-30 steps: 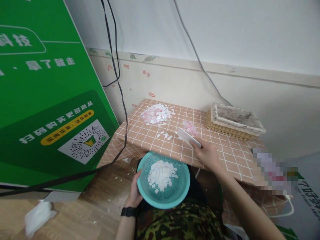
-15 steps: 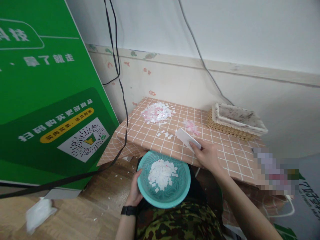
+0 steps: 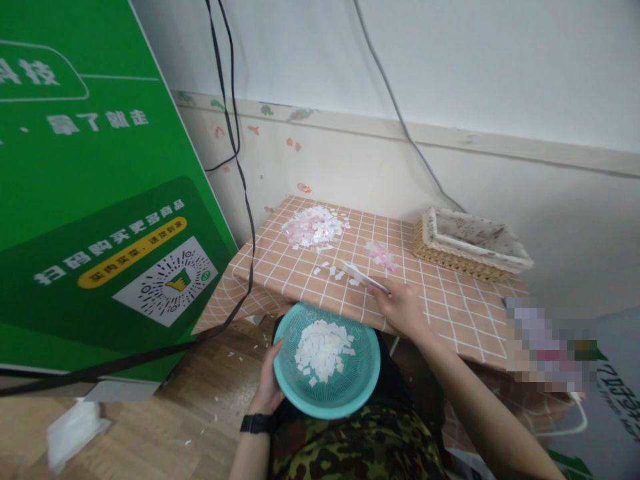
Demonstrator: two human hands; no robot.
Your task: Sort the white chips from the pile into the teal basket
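Observation:
My left hand (image 3: 270, 383) is closed on the rim of a teal plastic colander (image 3: 327, 400), just below the table's front edge. Inside it lies a heap of small white paper scraps (image 3: 324, 350). Over the table, my right hand (image 3: 400, 307) grips a flat white card-like piece (image 3: 364, 277), now tilted so that its edge shows. Beside and under its far end are a few loose white scraps (image 3: 325, 267). A bigger pile of white and pink scraps (image 3: 315, 227) lies farther back, and a small pink patch of scraps (image 3: 381, 255) sits beyond my right hand.
A wicker basket with a cloth lining (image 3: 470, 247) stands at the table's back right. The table has a brown checked cloth (image 3: 440, 313). A black strap (image 3: 245, 200) hangs at left before a green panel (image 3: 100, 167). A white plastic bag (image 3: 75, 433) lies on the floor.
My right hand has moved slightly left and turned the white piece from showing its flat face to showing its edge, lower toward the loose scraps. The colander stays nearly in place.

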